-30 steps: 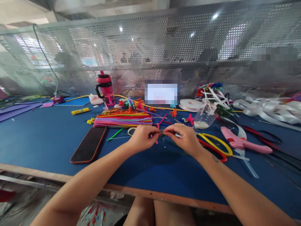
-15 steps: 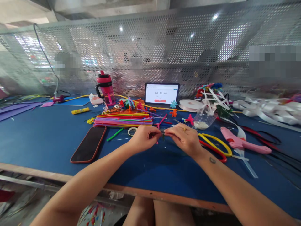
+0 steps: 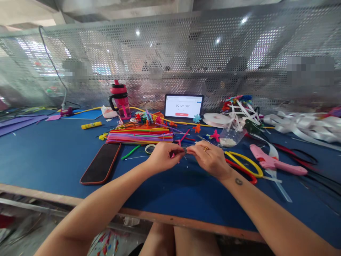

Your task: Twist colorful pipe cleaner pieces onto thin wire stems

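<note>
My left hand (image 3: 163, 157) and my right hand (image 3: 209, 160) meet at the fingertips above the blue work mat (image 3: 53, 160). Between them they pinch a small dark green piece (image 3: 185, 150), possibly a pipe cleaner, mostly hidden by my fingers. A short pink pipe cleaner end (image 3: 173, 155) shows under my left fingers. Nearest my left hand lie a roll of clear tape (image 3: 150, 149) and a green pipe cleaner (image 3: 130, 152). Yellow-handled scissors (image 3: 243, 163) lie beside my right hand, with red-handled scissors (image 3: 241, 170) under them.
A stack of multicoloured pipe cleaners (image 3: 140, 136) lies ahead, with a phone (image 3: 100, 163) to its left. Behind stand a tablet timer (image 3: 183, 106), pink bottle (image 3: 119, 101), ribbon spool (image 3: 216, 119) and pink glue gun (image 3: 274, 163). Perforated metal screen (image 3: 170, 60) backs the table.
My hands have turned slightly and drawn closer around the small piece. The tablet's timer has gone from 00:26:01 to 00:26:02. The objects on the table have not moved.
</note>
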Motion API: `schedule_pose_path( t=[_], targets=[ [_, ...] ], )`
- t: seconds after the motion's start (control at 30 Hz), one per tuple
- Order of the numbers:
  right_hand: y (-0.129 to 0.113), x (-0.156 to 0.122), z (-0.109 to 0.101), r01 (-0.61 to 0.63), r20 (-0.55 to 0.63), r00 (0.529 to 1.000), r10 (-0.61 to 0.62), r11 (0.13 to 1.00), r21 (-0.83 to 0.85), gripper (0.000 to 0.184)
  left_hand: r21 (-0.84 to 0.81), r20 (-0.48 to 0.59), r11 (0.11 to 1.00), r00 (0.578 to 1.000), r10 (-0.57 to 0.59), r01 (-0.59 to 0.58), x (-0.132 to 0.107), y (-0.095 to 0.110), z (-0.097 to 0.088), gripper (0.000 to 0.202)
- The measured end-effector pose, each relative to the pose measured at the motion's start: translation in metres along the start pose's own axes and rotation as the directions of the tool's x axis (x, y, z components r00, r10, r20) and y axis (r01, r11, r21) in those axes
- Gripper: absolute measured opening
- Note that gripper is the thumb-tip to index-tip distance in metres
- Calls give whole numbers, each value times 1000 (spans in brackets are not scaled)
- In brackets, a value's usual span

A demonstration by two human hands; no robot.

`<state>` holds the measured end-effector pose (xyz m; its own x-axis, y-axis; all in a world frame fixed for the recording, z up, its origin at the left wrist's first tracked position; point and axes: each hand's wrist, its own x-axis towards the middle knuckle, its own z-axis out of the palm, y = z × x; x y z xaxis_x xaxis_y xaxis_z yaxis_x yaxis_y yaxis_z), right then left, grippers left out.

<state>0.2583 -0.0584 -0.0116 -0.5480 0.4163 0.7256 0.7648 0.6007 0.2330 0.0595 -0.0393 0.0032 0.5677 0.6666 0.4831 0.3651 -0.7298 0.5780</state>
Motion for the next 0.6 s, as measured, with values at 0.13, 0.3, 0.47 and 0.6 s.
schedule_pose_path(
  t=[0.13, 0.3, 0.47, 0.6],
  targets=[
    [-2, 0, 1, -39, 40, 998, 40, 999, -31, 17, 75, -52, 997, 999, 10, -6, 0, 1, 0, 14],
    [-5, 0, 2, -54, 71, 996, 55, 998, -24, 17, 184, -129, 983, 991, 14, 10, 0, 2, 2, 15],
    [-9, 2, 0, -79, 65, 995, 82, 996, -38, 19, 197, -130, 980, 991, 12, 14, -1, 0, 4, 21],
    [-10, 4, 0, -83, 74, 994, 86, 996, -46, 21, 194, -116, 981, 993, 8, 15, -2, 0, 4, 35]
  ],
)
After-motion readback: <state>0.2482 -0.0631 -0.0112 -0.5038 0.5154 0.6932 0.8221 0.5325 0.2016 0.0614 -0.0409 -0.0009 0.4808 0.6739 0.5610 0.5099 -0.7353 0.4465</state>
